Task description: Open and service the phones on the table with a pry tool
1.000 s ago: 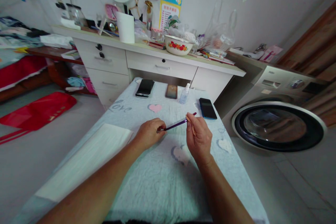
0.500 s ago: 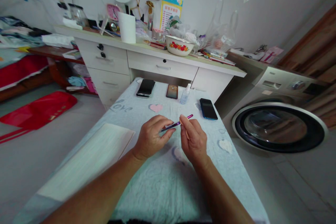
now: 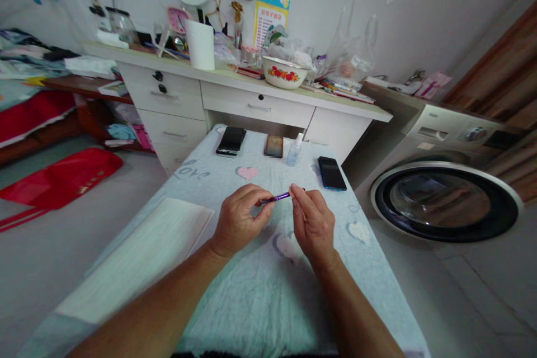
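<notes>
A slim, shiny purple pen-like tool (image 3: 282, 197) is held above the table between my two hands; its exact kind is too small to make out. My left hand (image 3: 239, 217) pinches its left end between thumb and forefinger. Near the other end, the fingers of my right hand (image 3: 314, 218) close on the tool, and a short tip shows past them. Beyond my hands lie a black phone (image 3: 231, 141), a brownish phone-like rectangle (image 3: 273, 146), partly blurred, and a blue-edged phone (image 3: 332, 173). A small clear spray bottle (image 3: 294, 152) stands upright between the last two.
A pale cloth with heart prints covers the table (image 3: 251, 302). At its left lies a long whitish folded sheet (image 3: 142, 257). Behind is a white desk (image 3: 168, 112) with a flowered bowl (image 3: 284, 74) and paper roll (image 3: 200, 45). A washing machine (image 3: 444, 140) stands right.
My hands have drawn slightly apart, the right one moving right. The tool lies flatter, and less of its right end sticks out past my right fingers.
</notes>
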`<act>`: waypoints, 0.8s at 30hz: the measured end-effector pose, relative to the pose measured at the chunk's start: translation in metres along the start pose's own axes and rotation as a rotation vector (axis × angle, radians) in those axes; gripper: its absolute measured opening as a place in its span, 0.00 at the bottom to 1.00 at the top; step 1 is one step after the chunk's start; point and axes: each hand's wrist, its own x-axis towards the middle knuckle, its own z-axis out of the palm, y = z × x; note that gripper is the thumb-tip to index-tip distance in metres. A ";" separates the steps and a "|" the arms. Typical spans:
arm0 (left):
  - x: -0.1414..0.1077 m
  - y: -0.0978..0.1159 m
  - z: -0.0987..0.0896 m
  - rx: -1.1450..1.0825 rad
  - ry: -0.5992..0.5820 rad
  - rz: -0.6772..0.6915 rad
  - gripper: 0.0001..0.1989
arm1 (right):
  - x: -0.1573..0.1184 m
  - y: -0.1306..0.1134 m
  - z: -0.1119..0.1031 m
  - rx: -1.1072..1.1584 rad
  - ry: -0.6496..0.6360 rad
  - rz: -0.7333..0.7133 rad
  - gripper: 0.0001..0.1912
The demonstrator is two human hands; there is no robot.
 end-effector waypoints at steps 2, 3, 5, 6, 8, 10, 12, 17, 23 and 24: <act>0.000 0.000 0.000 -0.002 -0.001 -0.006 0.03 | 0.000 0.002 -0.002 -0.030 0.016 0.025 0.19; 0.000 0.000 0.000 -0.002 -0.003 -0.008 0.03 | 0.000 0.003 -0.003 -0.042 0.022 0.033 0.18; -0.001 0.000 0.000 0.000 -0.010 -0.011 0.03 | -0.001 0.004 -0.003 -0.055 0.035 0.045 0.17; -0.001 0.000 0.000 0.001 -0.012 -0.013 0.03 | -0.001 0.004 -0.003 -0.058 0.040 0.051 0.17; -0.001 0.001 0.000 -0.001 -0.009 -0.014 0.03 | -0.001 0.003 -0.002 -0.064 0.061 0.063 0.16; -0.001 0.001 0.000 -0.005 -0.003 -0.016 0.03 | 0.000 0.001 0.000 -0.069 0.102 0.072 0.15; -0.002 0.002 0.001 -0.006 -0.001 -0.019 0.03 | 0.000 -0.001 0.001 -0.049 0.102 0.084 0.13; -0.004 0.003 0.003 -0.006 -0.005 -0.017 0.03 | -0.002 -0.004 0.002 0.024 0.056 0.088 0.13; -0.004 0.003 0.003 -0.013 -0.011 -0.009 0.04 | -0.006 -0.008 0.007 0.099 0.045 0.010 0.17; -0.005 0.003 0.003 -0.014 -0.015 -0.009 0.04 | -0.007 -0.009 0.008 0.101 0.040 -0.003 0.17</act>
